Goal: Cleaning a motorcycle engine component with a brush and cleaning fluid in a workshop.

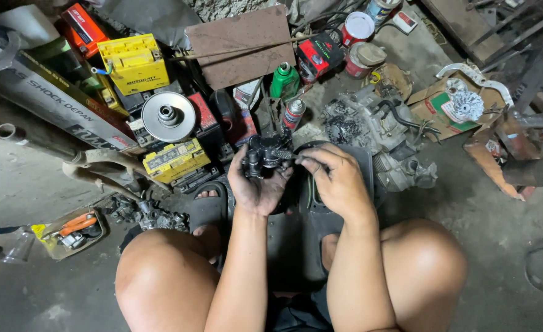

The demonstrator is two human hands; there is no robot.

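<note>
Squatting on a grimy concrete floor (pixel 505 221) here, everything placed off the engine block (pixel 379 132). Far left of it there's a yellow battery (pixel 135 61), and closer in a shiny round pulley disc (pixel 168 115) sitting on more boxes. Just left of the engine, the left hand (pixel 256 184) is palm up, fingers curled around a small black greasy part (pixel 266 152), looks like some cast metal piece. The right hand (pixel 339 178) sits right below the engine, fingertips pinched at the part's right edge; can't tell what they're gripping, if anything. Above the engine stand a green bottle (pixel 284 80) and a spray can (pixel 293 112). Right of it, a cardboard box (pixel 449 104).
</note>
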